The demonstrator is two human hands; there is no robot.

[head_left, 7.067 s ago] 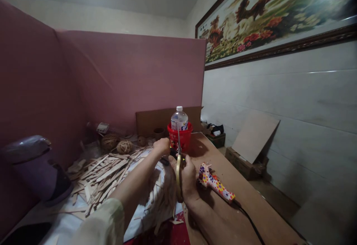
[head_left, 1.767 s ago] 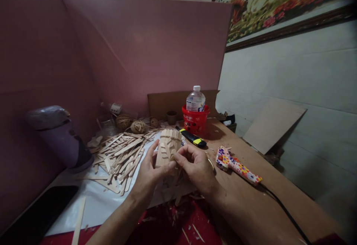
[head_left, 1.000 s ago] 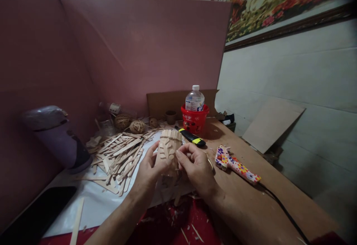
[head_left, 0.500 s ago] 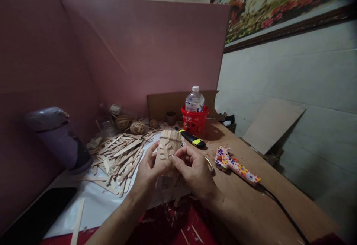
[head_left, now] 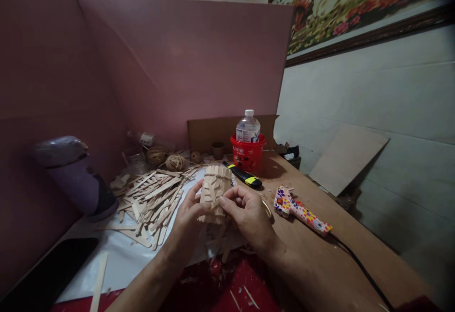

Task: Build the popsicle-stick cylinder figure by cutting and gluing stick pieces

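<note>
Hands on stick cylinder, red bucket — lettered

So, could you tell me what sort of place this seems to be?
Probably a home craft corner: loose wooden sticks, balls of twine and a flower-patterned glue gun share the tabletop.

This looks like a craft corner in a home: a large framed picture with flowers hangs on the pale wall, and pink panels screen the tabletop. Loose wooden sticks, balls of twine, a flower-patterned glue gun, a black-and-yellow cutter and a slatted wooden piece give it a small handicraft workshop's look.
</note>
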